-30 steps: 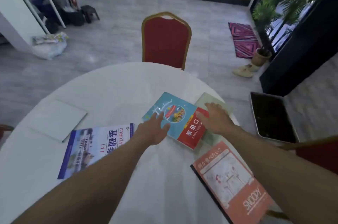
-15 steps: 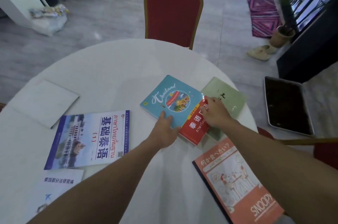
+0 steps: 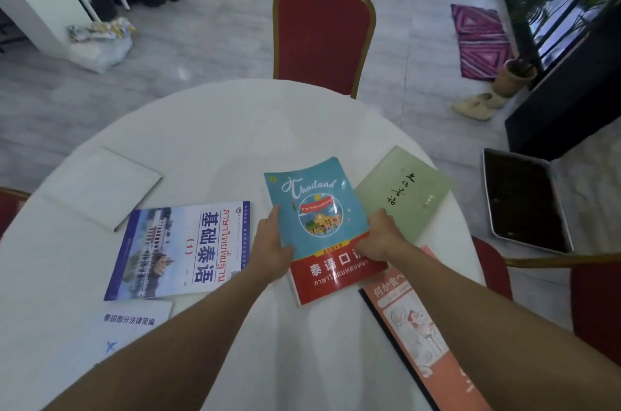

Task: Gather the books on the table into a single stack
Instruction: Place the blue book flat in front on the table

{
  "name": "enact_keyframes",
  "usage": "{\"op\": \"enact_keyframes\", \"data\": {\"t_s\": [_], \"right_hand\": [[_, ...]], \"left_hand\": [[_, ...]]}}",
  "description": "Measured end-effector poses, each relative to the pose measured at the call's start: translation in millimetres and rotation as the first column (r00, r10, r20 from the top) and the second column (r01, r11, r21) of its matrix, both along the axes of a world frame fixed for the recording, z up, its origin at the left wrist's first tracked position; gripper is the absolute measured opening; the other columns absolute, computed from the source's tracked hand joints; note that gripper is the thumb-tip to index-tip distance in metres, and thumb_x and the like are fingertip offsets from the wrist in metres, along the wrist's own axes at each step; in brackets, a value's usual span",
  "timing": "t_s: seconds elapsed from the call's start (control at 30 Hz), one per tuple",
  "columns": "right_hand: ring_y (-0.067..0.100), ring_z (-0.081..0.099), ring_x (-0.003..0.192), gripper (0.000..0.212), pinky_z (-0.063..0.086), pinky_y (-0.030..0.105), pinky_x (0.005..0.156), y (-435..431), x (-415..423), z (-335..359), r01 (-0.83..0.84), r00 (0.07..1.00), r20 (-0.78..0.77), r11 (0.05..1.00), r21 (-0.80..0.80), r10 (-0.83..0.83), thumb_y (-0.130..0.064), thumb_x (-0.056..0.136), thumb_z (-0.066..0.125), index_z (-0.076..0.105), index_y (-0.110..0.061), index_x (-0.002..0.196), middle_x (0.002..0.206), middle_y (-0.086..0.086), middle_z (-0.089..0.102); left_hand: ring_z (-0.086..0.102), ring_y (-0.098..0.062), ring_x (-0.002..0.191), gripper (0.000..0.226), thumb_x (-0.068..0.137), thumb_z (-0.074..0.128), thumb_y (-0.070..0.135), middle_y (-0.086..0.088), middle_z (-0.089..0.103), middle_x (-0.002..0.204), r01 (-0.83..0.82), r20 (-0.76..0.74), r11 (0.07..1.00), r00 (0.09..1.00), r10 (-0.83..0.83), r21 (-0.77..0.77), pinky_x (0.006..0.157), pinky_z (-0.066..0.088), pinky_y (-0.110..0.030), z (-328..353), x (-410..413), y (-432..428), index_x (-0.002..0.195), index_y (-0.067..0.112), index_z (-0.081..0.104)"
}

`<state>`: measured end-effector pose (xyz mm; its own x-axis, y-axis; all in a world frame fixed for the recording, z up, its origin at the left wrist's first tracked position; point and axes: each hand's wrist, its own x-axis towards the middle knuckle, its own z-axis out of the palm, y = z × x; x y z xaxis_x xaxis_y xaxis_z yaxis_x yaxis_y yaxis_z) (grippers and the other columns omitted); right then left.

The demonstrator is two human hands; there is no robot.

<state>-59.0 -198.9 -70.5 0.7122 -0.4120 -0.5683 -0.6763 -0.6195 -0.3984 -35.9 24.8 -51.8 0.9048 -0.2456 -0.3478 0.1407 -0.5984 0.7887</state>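
Six books lay on the round white desk (image 3: 208, 128). The largest was the blue-and-white textbook marked "(1)" (image 3: 181, 249). The left hand (image 3: 270, 246) and right hand (image 3: 381, 237) gripped the teal-and-red paperback reading "Thailand" (image 3: 322, 225) by its side edges, near the desk's right-hand middle.

Orange Snoopy notebook (image 3: 426, 343) cut off at near edge, white booklet (image 3: 131, 333) partly under blue textbook (image 3: 181, 249), red chair (image 3: 10, 209) cropped at left.
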Motion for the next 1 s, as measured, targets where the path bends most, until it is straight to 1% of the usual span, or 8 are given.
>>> {"op": "enact_keyframes", "data": {"t_s": [0.1,0.23,0.33,0.47,0.67,0.8,0.87,1.0], "right_hand": [[0.025,0.067,0.097,0.061,0.061,0.041,0.082,24,-19,8,0.040,0.999,-0.004,0.995,0.086,-0.040,-0.019,0.081,0.078,0.032,-0.012,0.120,0.113,0.008,0.063],[0.026,0.064,0.106,0.064,0.057,0.038,0.086,56,-54,12,-0.041,0.991,-0.119,0.989,0.140,0.058,-0.022,0.085,0.073,0.034,-0.011,0.134,0.123,0.011,0.061],[0.023,0.063,0.106,0.060,0.056,0.038,0.092,79,-85,9,-0.080,0.978,-0.179,0.983,0.163,0.109,-0.029,0.076,0.079,0.045,-0.019,0.125,0.124,0.005,0.062],[0.021,0.061,0.109,0.064,0.054,0.032,0.087,110,-125,8,-0.095,0.963,-0.235,0.982,0.165,0.132,-0.030,0.074,0.081,0.046,-0.016,0.126,0.124,0.005,0.061],[0.016,0.064,0.091,0.053,0.042,0.018,0.055,143,-173,-5,-0.169,0.957,-0.217,0.978,0.121,0.192,-0.031,0.068,0.083,0.061,-0.011,0.112,0.110,0.004,0.069],[0.021,0.060,0.109,0.087,0.055,0.031,0.085,162,-191,-3,-0.254,0.927,-0.285,0.967,0.009,0.246,-0.049,0.058,0.089,0.050,-0.013,0.127,0.129,0.007,0.055],[0.024,0.049,0.123,0.106,0.052,0.038,0.096,173,-198,-1,-0.211,0.968,-0.152,0.975,-0.062,0.200,-0.058,0.052,0.087,0.035,-0.015,0.134,0.134,0.008,0.040],[0.032,0.008,0.153,0.133,0.031,0.052,0.117,185,-200,-10,-0.395,0.918,-0.041,0.907,-0.143,0.394,-0.062,0.064,0.080,-0.007,-0.024,0.158,0.167,0.002,-0.008]], "left_hand": [[0.054,-0.009,0.115,0.069,0.074,0.067,0.022,0.017,0.048,0.122,0.100,-0.002,0.995,0.995,-0.100,-0.002,0.094,0.056,-0.045,-2,-13,29,0.135,0.036,0.038],[0.058,0.003,0.111,0.066,0.073,0.076,0.033,0.013,0.055,0.121,0.232,0.039,0.972,0.972,-0.230,-0.043,0.084,0.058,-0.021,-4,-30,61,0.114,0.069,0.038],[0.060,-0.016,0.115,0.073,0.071,0.078,0.026,0.004,0.056,0.121,0.302,-0.026,0.952,0.953,-0.301,0.048,0.083,0.061,-0.035,-34,-39,92,0.127,0.048,0.038],[0.045,-0.022,0.132,0.117,0.068,0.081,0.031,-0.002,0.039,0.139,0.353,-0.184,0.913,0.930,-0.319,0.204,0.095,0.054,-0.034,-69,-60,131,0.151,0.026,-0.001],[0.042,-0.029,0.133,0.113,0.079,0.074,0.017,-0.017,0.031,0.144,0.448,-0.234,0.829,0.892,-0.387,0.334,0.103,0.049,-0.037,-33,-108,155,0.153,0.007,-0.011],[0.037,-0.027,0.133,0.115,0.077,0.078,0.025,-0.015,0.025,0.145,0.514,-0.231,0.745,0.857,-0.460,0.425,0.106,0.044,-0.035,-34,-121,167,0.152,0.004,-0.006],[0.033,-0.027,0.135,0.114,0.075,0.079,0.030,-0.013,0.022,0.145,0.526,-0.190,0.706,0.844,-0.501,0.475,0.106,0.042,-0.035,-30,-124,170,0.151,0.004,-0.001],[-0.004,-0.026,0.152,0.125,0.078,0.078,0.028,-0.009,-0.020,0.162,0.603,-0.160,0.630,0.772,-0.615,0.490,0.121,0.025,-0.042,-28,-123,169,0.152,0.009,-0.020]]}}
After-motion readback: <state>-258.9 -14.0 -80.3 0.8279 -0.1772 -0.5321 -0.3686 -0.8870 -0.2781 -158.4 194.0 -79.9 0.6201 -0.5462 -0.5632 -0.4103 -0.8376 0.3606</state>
